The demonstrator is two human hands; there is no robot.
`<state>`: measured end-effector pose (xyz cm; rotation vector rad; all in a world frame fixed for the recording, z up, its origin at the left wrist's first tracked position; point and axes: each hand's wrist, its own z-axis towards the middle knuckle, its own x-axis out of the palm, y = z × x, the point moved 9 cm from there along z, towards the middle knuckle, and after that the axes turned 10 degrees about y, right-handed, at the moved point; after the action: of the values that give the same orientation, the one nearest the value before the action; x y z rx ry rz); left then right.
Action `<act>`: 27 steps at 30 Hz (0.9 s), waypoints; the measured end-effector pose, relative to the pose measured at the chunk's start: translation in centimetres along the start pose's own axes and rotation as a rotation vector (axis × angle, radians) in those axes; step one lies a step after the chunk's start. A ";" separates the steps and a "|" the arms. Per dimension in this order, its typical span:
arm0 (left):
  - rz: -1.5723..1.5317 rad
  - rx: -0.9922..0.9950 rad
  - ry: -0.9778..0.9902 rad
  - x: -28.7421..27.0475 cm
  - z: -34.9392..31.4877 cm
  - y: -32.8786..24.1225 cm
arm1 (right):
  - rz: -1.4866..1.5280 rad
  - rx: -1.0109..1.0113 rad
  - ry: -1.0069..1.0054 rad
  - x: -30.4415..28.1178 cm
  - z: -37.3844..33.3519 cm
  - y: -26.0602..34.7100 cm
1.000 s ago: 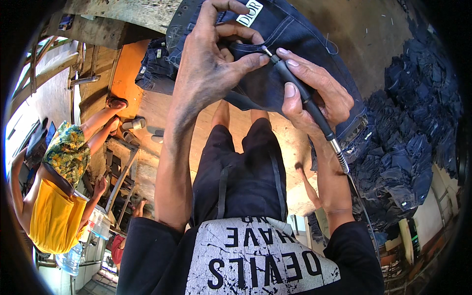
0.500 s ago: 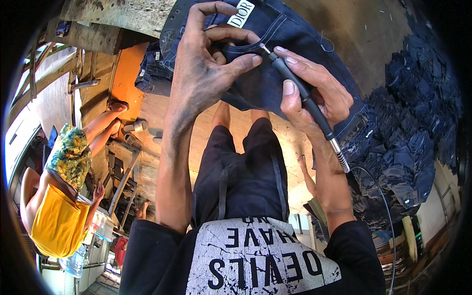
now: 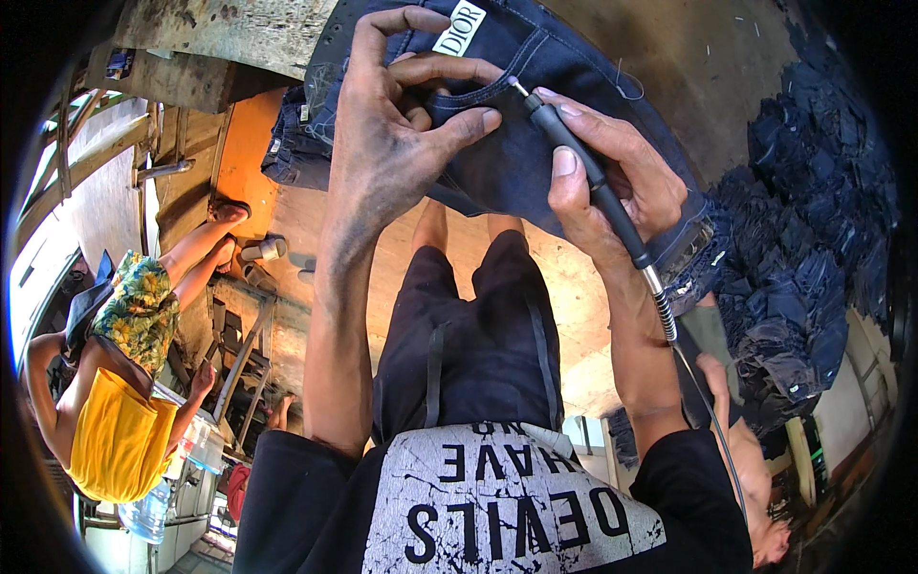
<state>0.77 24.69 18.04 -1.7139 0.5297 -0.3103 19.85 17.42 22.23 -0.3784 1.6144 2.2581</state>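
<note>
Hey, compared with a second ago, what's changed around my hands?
The dark garment and its white label have shifted left; your left hand went with them, its thumb now farther from the pen-like tool. A co-worker has come into fuller view at lower right. No new grasp or release shows: your left hand stays on the garment, your right hand keeps the tool.

Dark denim garments [image 3: 803,287] lie heaped in a garment workshop. A corded handpiece [image 3: 599,187] points at stitched denim [image 3: 583,77].
</note>
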 end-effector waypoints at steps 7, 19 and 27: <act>0.030 -0.034 0.018 -0.1 -0.3 0.1 | 0.000 0.047 -0.003 -0.1 0.0 0.1; -0.128 0.037 -0.018 0.3 -0.4 -0.5 | -0.018 0.129 -0.021 -0.5 0.2 0.3; 0.073 -0.018 0.089 0.6 -0.4 -0.8 | -0.023 0.182 -0.047 -0.9 -0.1 0.0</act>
<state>1.24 24.19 18.89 -1.6997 0.6607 -0.3311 20.71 17.25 22.57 -0.2937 1.7640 2.0665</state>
